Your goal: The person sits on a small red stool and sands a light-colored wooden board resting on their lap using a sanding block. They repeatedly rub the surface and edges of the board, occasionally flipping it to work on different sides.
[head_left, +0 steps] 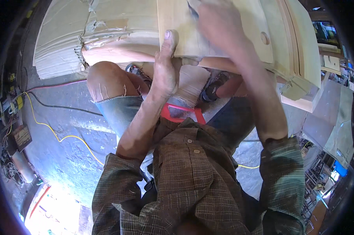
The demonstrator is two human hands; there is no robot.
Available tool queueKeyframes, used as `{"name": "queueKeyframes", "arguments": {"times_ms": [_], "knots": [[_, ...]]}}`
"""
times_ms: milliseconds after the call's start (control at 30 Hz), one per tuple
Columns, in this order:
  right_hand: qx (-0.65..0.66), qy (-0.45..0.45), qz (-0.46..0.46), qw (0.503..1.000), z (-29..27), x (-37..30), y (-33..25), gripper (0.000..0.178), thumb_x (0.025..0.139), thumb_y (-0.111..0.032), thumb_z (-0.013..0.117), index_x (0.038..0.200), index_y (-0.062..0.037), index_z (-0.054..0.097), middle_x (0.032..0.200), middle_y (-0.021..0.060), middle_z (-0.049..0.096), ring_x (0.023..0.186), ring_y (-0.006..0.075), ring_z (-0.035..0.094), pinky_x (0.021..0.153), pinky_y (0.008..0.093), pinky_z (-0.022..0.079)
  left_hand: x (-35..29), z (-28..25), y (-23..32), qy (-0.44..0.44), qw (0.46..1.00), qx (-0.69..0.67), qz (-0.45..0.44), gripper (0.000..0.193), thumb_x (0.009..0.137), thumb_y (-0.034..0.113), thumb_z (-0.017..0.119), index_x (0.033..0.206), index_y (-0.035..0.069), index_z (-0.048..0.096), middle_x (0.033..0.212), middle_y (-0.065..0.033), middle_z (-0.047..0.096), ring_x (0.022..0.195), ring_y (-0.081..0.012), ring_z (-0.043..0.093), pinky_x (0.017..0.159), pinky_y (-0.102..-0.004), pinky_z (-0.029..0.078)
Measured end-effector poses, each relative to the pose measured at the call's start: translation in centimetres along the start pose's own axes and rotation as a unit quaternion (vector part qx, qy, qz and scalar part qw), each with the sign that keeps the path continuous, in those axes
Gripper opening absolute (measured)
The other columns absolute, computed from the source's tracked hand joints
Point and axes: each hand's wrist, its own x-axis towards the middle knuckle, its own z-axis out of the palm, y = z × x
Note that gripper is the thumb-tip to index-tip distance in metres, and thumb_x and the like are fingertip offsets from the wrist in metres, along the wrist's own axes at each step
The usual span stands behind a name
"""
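A pale wooden board [185, 39] with a round plug or knot near its right edge lies in front of me, above my knees. My left hand [166, 72] grips its near left edge, with the thumb on the top face and the fingers partly hidden under it. Over the board's upper part is my right hand [220, 25], closed and a little blurred. A dark, thin piece [192, 11] shows at its fingers; I cannot tell what it is.
Torn cardboard [61, 43] covers the surface at the left. Larger wooden panels [302, 43] with curved edges lie to the right. A red plastic piece [200, 116] sits between my legs. A yellow cable [59, 139] and a dark cable [73, 107] cross the floor.
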Motion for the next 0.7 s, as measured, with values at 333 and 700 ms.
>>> {"name": "queueKeyframes", "arguments": {"times_ms": [333,700], "knots": [[-0.001,-0.023,-0.007,1.000,-3.0,-5.2,-3.2,0.040,0.079,-0.012,0.059,0.119,-0.0068,0.060,0.117,0.0082,0.061,0.111,0.0279,0.057,0.091,0.0415,0.045,-0.4,0.1,-0.1,0.034,0.999,-0.019,-0.020,0.061,0.096,0.054,0.033,0.120,0.002,0.051,0.102,-0.0103,0.060,0.085,-0.0180,0.059,0.067,-0.0314,0.048],[0.024,-0.058,-0.022,0.998,-4.0,-6.3,-4.4,0.044,0.076,-0.010,0.060,0.120,-0.0067,0.059,0.123,0.0093,0.058,0.116,0.0277,0.055,0.095,0.0430,0.043,-0.6,0.6,0.3,0.029,0.997,-0.076,-0.020,0.060,0.094,0.057,0.038,0.125,0.006,0.047,0.113,-0.0102,0.054,0.095,-0.0220,0.056,0.080,-0.0355,0.046]]}}
